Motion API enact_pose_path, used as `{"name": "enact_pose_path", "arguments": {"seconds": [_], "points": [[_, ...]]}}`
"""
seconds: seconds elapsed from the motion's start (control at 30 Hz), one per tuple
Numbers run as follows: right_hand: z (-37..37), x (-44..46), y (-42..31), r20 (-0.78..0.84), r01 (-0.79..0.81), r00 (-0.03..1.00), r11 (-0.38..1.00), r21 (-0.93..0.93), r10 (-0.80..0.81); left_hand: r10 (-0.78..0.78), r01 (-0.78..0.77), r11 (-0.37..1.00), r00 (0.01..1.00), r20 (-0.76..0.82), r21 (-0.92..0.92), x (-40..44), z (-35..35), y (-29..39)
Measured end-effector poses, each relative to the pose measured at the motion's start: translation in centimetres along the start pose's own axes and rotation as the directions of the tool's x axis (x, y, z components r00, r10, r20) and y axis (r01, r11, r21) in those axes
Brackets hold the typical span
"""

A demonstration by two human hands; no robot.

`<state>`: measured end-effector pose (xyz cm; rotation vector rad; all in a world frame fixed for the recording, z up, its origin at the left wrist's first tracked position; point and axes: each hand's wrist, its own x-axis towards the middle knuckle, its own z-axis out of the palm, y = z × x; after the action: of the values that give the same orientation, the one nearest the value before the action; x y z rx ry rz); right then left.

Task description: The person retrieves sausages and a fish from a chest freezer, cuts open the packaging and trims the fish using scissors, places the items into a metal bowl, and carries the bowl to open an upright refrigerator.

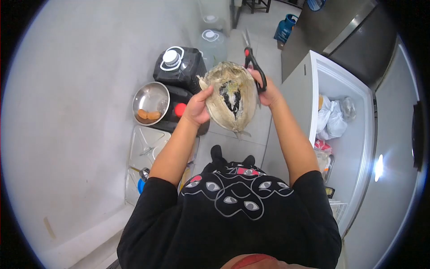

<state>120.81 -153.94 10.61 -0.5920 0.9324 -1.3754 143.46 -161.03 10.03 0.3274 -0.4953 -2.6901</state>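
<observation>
A flat, pale, oval dried fish (pixel 244 105), seemingly split open, is held up in front of me, with dark lining in its middle and a small tail at the near end. My left hand (pixel 198 107) grips its left edge, thumb on top and fingers partly hidden beneath. On the other side, my right hand (pixel 268 92) is closed around the black handles of a pair of scissors (pixel 251 58). Their blades point away from me, past the fish's far right edge. The right fingers are partly hidden, so I cannot tell whether they also grip the fish.
At left stand a dark jug (pixel 179 67) with a white cap, another with a red cap (pixel 180 110), and a steel bowl (pixel 139 96) holding orange-brown pieces. An open chest freezer (pixel 309 94) with white bags (pixel 336 121) is at right. A blue gas cylinder (pixel 285 29) stands farther off.
</observation>
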Motion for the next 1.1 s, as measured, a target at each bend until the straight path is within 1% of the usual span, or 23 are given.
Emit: {"name": "enact_pose_path", "arguments": {"seconds": [0.07, 0.1, 0.13, 0.17, 0.3, 0.33, 0.37, 0.47, 0.5, 0.6, 0.63, 0.73, 0.87, 0.97, 1.1], "points": [[0.3, -0.9, -1.5, -0.193, 0.022, 0.979, 0.971, -0.240, -0.070, 0.041, -0.041, 0.999, 0.999, -0.005, 0.000, -0.6, 0.6, -0.2], [1.2, -2.1, -2.3, -0.252, 0.077, 0.955, 0.954, -0.290, -0.154, 0.058, -0.058, 0.998, 0.998, -0.011, -0.003, -0.7, 0.7, -0.2], [0.8, -2.9, -2.1, -0.238, 0.077, 0.958, 0.945, -0.317, -0.158, 0.076, -0.076, 0.997, 0.997, -0.018, -0.006, -0.9, 0.6, 0.1], [0.2, -3.7, -1.9, -0.222, 0.078, 0.961, 0.935, -0.346, -0.162, 0.083, -0.083, 0.994, 0.997, 0.000, -0.065, -1.1, 0.1, 0.7], [0.3, -9.1, 0.2, -0.152, 0.051, 0.978, 0.866, -0.497, -0.145, 0.246, -0.248, 0.967, 0.969, -0.033, -0.064, -1.9, 0.2, 3.5], [-0.5, -10.2, 1.7, -0.141, 0.060, 0.977, 0.833, -0.549, -0.163, 0.299, -0.300, 0.952, 0.954, -0.018, -0.064, -2.0, 0.1, 4.3], [-1.0, -11.2, 3.2, -0.128, 0.067, 0.975, 0.797, -0.600, -0.179, 0.318, -0.317, 0.946, 0.948, 0.002, -0.071, -2.2, 0.3, 4.9], [1.0, -14.1, 3.9, -0.154, 0.043, 0.960, 0.670, -0.741, -0.232, 0.356, -0.353, 0.932, 0.933, 0.041, -0.079, -2.6, 1.3, 6.1], [1.5, -14.4, 4.1, -0.127, 0.097, 0.948, 0.646, -0.757, -0.292, 0.364, -0.359, 0.930, 0.930, 0.052, -0.081, -2.5, 1.7, 6.3], [2.7, -14.8, 4.4, -0.080, 0.136, 0.924, 0.516, -0.846, -0.375, 0.379, -0.368, 0.923, 0.921, 0.087, -0.114, -2.4, 2.8, 6.2], [2.8, -14.8, 4.6, -0.085, 0.117, 0.920, 0.476, -0.872, -0.383, 0.382, -0.373, 0.923, 0.918, 0.103, -0.094, -2.4, 3.2, 6.1], [3.5, -14.7, 4.6, -0.057, 0.093, 0.920, 0.358, -0.929, -0.388, 0.367, -0.347, 0.927, 0.916, 0.164, -0.139, -2.0, 3.2, 6.2], [3.4, -14.7, 5.2, -0.010, 0.147, 0.880, 0.292, -0.945, -0.476, 0.359, -0.339, 0.930, 0.922, 0.145, -0.145, -1.8, 3.6, 6.1], [3.6, -14.2, 5.4, 0.044, 0.215, 0.827, 0.244, -0.946, -0.560, 0.332, -0.310, 0.938, 0.933, 0.140, -0.156, -1.6, 3.9, 5.9], [4.8, -13.2, 5.0, 0.035, 0.204, 0.835, 0.249, -0.947, -0.549, 0.301, -0.271, 0.940, 0.945, 0.128, -0.209, -1.4, 4.1, 5.7]]}}
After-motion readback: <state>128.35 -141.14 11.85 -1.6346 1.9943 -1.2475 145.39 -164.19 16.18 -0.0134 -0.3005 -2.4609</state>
